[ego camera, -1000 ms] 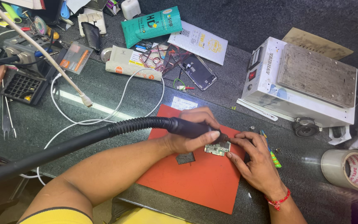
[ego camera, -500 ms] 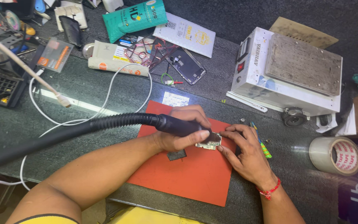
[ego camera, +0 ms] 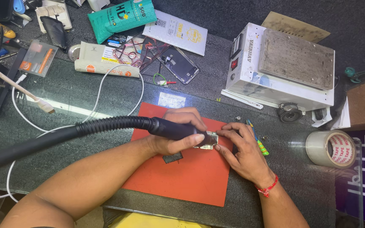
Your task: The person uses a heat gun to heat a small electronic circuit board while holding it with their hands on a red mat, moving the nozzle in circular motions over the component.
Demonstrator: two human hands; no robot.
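Cluttered dark workbench (ego camera: 106,105): on an orange mat (ego camera: 191,177), a small silvery circuit board (ego camera: 205,142) lies flat. My left hand (ego camera: 176,135) wraps its fingers around a black hot-air wand (ego camera: 170,128) with a ribbed hose (ego camera: 64,135), nozzle over the board. My right hand (ego camera: 243,150) pinches the board's edge with its fingertips.

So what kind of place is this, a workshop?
Most likely a phone repair bench: a hot-air tool is aimed at a small circuit board, a bare phone screen lies nearby, and a white heating-plate machine stands behind.
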